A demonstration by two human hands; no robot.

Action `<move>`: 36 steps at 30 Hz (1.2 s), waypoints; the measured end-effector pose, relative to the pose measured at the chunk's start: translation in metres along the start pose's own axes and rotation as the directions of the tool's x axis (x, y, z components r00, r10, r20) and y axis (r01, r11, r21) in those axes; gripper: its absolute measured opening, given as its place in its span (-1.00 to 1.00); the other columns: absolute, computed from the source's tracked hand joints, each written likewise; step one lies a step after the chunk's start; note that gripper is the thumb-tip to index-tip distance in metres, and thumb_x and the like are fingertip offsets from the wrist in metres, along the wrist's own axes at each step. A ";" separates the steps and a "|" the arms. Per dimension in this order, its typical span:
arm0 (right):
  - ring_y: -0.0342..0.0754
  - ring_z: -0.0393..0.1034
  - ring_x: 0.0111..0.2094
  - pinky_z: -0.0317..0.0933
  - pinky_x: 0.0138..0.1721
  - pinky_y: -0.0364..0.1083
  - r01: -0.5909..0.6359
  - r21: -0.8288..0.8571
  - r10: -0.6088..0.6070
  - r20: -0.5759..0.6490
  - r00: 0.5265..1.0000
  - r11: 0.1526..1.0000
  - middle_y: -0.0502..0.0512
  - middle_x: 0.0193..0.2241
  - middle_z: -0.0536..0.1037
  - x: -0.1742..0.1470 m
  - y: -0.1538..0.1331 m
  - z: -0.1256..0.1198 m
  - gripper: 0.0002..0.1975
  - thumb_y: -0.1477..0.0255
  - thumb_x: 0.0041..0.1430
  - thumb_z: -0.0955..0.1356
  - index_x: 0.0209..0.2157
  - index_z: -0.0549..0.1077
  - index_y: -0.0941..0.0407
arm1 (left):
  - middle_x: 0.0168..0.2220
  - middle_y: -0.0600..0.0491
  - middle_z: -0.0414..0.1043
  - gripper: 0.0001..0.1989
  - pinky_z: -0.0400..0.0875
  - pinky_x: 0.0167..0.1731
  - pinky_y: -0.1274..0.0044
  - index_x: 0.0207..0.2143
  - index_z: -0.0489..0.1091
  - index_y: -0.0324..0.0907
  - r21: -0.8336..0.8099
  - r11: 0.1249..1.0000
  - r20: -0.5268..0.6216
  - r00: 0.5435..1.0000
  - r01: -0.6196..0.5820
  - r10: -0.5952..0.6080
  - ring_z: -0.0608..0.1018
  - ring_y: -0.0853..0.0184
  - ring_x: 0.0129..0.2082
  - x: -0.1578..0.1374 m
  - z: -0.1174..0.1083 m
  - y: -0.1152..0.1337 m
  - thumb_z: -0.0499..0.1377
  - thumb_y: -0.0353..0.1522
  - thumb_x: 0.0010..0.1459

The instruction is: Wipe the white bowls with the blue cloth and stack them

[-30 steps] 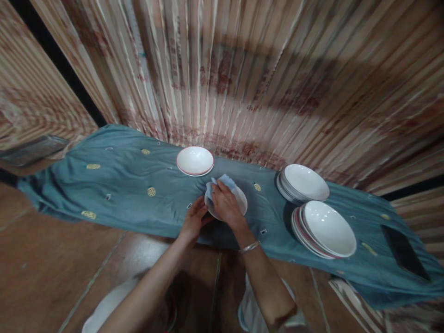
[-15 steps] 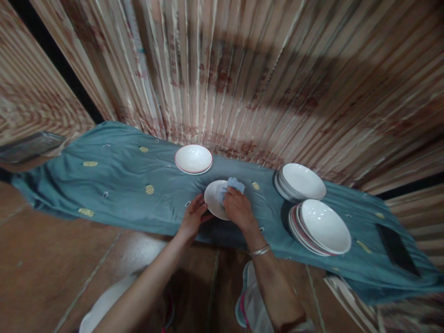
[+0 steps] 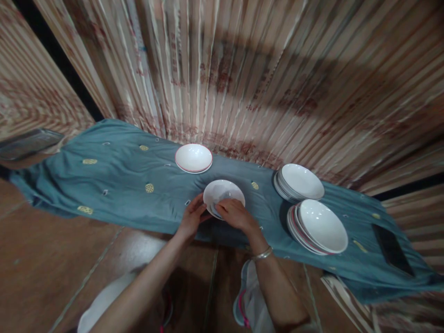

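Note:
A white bowl [image 3: 225, 186] is held above the front of the cloth-covered table. My left hand [image 3: 193, 213] grips its left rim, with the fingers partly under it. Inside the bowl, my right hand [image 3: 236, 213] is closed on a light blue cloth [image 3: 215, 209], mostly hidden behind the fingers. Behind the bowl sits a short stack of white bowls with a red rim [image 3: 193, 158]. To the right stand two taller stacks, a back stack of white bowls [image 3: 302, 181] and a front stack of white bowls [image 3: 323, 226], some red-rimmed.
A green-blue tablecloth with pineapple prints [image 3: 128, 180] covers the long table. A dark phone-like slab [image 3: 392, 249] lies at its right end. A clear tray [image 3: 29, 143] is at far left. Striped, stacked material [image 3: 222, 83] rises behind the table.
My right hand has moved the cloth from the bowl's far right rim down into its near inside. The left hand keeps its grip on the rim.

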State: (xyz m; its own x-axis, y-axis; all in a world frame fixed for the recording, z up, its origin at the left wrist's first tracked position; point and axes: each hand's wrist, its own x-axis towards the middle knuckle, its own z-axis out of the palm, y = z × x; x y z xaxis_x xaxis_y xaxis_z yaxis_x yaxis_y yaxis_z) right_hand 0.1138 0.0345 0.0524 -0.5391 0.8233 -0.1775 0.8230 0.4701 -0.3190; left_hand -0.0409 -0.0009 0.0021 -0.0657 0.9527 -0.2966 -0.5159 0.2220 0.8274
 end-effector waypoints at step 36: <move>-0.11 0.42 -0.42 0.07 -0.38 -0.16 -0.013 0.109 0.008 0.048 0.999 0.994 0.08 -0.46 0.61 -0.007 0.009 -0.015 -0.61 0.40 0.39 0.23 -0.46 0.56 0.17 | 0.03 -0.06 0.50 -0.45 0.54 -0.08 0.18 -0.12 0.51 -0.14 -0.006 1.000 -0.004 1.000 0.008 -0.008 0.51 0.04 0.04 0.001 0.003 0.002 0.45 -0.24 -0.25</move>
State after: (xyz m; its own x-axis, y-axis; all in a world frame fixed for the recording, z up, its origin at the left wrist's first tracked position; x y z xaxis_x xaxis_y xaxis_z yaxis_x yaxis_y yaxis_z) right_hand 0.1274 0.0379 0.0649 -0.5404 0.8108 -0.2250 0.8057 0.4215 -0.4162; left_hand -0.0398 0.0007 0.0050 -0.0648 0.9501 -0.3052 -0.5217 0.2285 0.8220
